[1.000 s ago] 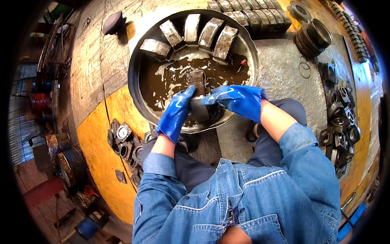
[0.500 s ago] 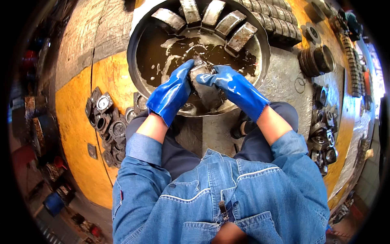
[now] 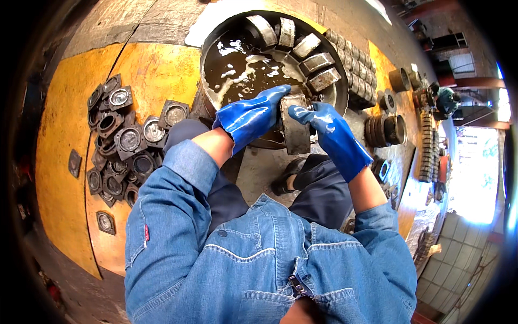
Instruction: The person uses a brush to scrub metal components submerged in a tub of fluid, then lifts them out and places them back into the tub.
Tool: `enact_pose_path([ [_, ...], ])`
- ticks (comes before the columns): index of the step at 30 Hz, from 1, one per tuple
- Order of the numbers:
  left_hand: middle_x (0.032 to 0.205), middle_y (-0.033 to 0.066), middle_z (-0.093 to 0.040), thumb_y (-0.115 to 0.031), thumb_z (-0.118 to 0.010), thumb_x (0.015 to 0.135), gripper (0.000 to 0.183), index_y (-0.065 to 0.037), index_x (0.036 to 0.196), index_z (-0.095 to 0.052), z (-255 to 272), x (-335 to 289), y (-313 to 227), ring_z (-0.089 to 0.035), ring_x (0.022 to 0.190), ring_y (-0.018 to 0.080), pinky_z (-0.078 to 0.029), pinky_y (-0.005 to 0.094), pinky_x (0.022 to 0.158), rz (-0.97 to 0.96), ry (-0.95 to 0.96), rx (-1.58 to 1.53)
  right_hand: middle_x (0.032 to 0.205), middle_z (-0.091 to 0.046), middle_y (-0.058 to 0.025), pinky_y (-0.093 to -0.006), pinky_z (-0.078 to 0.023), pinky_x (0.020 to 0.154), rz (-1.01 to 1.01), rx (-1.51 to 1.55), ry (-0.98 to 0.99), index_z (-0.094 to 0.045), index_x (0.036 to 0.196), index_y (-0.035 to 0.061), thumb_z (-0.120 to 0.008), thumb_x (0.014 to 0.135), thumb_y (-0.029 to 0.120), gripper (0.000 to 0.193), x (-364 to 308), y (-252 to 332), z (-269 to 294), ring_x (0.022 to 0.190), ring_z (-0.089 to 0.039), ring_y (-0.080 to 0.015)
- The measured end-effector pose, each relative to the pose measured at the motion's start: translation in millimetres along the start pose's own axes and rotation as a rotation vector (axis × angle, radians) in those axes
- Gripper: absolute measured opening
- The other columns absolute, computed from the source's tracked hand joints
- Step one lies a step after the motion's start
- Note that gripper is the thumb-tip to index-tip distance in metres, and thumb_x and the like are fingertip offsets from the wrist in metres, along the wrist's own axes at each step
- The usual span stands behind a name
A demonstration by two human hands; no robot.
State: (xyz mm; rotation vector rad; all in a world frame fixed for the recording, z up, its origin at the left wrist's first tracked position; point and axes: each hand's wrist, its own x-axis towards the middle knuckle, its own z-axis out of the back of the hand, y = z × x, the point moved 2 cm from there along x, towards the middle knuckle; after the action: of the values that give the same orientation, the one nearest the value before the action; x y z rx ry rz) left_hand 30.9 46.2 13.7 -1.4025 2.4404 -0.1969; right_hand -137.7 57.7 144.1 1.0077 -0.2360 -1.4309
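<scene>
Both my hands wear shiny blue rubber gloves. A wet, dark grey metal block [image 3: 295, 125], curved and thick, is held between them over the near right rim of a round basin [image 3: 203, 70]. My left hand [image 3: 249, 116] presses along the block's left side, its fingers pointing up toward the far end. My right hand [image 3: 328, 127] grips the right side with the thumb lying across the top; its other fingers are partly hidden. Brown, foamy liquid [image 3: 229, 75] fills the basin. Several similar curved blocks [image 3: 317, 63] stand in an arc along its far right inside.
Square metal parts with round openings [image 3: 129, 139] lie heaped on the yellow floor plate [image 3: 59, 135] to my left. Stacked metal blocks [image 3: 359, 73] stand beyond the basin on the right, near metal rings [image 3: 386, 130]. A person [image 3: 447, 101] is at the far right.
My view has turned to the right. Both hands have brought the block nearer to me, from over the liquid to the basin's near rim, and it stands straighter.
</scene>
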Motion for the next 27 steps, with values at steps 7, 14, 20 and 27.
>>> enact_pose_path([
  [7, 0.152, 0.0142, -0.058, -0.021, -0.052, 0.112, 0.049, -0.006, 0.158, -0.048, 2.7, -40.6, -8.3, -0.060, 0.135, 0.0214, -0.049, 0.0336, 0.113, -0.483, 0.010, 1.589, 0.092, -0.064, -0.0033, -0.0297, -0.042, 0.080, 0.081, 0.046, -0.031, -0.071, 0.107, -0.0044, -0.074, 0.095, 0.049, 0.055, -33.9, 19.4, -20.5, 0.090, -0.053, -0.0126],
  [14, 0.146, 0.0092, -0.063, -0.040, -0.049, 0.113, 0.054, -0.009, 0.156, -0.051, -12.4, -40.3, -10.2, -0.064, 0.125, 0.0169, -0.053, 0.0316, 0.104, -0.044, 0.013, 0.730, 0.107, -0.070, -0.0074, -0.0315, -0.048, 0.089, 0.115, 0.301, -0.061, -0.067, 0.130, -0.0036, -0.081, 0.091, 0.044, 0.063, -49.1, 24.2, -37.6, 0.098, -0.061, -0.0172],
  [20, 0.118, 0.0022, -0.075, -0.042, -0.050, 0.112, 0.049, -0.015, 0.152, -0.058, 11.5, -22.8, -5.9, -0.068, 0.094, 0.0104, -0.054, 0.0256, 0.081, -0.089, 0.051, 0.659, 0.112, -0.069, -0.0096, -0.0328, -0.047, 0.092, 0.079, 0.117, -0.098, -0.064, 0.134, -0.0043, -0.078, 0.091, 0.045, 0.067, -50.2, 26.6, -43.6, 0.101, -0.061, -0.0210],
  [27, 0.123, 0.0054, -0.073, -0.034, -0.048, 0.113, 0.045, -0.014, 0.152, -0.057, 4.0, -28.9, -7.0, -0.067, 0.095, 0.0104, -0.053, 0.0249, 0.083, -0.060, 0.045, 0.521, 0.118, -0.065, -0.0164, -0.0355, -0.047, 0.094, 0.090, 0.005, -0.183, -0.061, 0.133, -0.0074, -0.075, 0.091, 0.054, 0.076, -35.8, -3.4, -38.6, 0.106, -0.058, -0.0254],
])
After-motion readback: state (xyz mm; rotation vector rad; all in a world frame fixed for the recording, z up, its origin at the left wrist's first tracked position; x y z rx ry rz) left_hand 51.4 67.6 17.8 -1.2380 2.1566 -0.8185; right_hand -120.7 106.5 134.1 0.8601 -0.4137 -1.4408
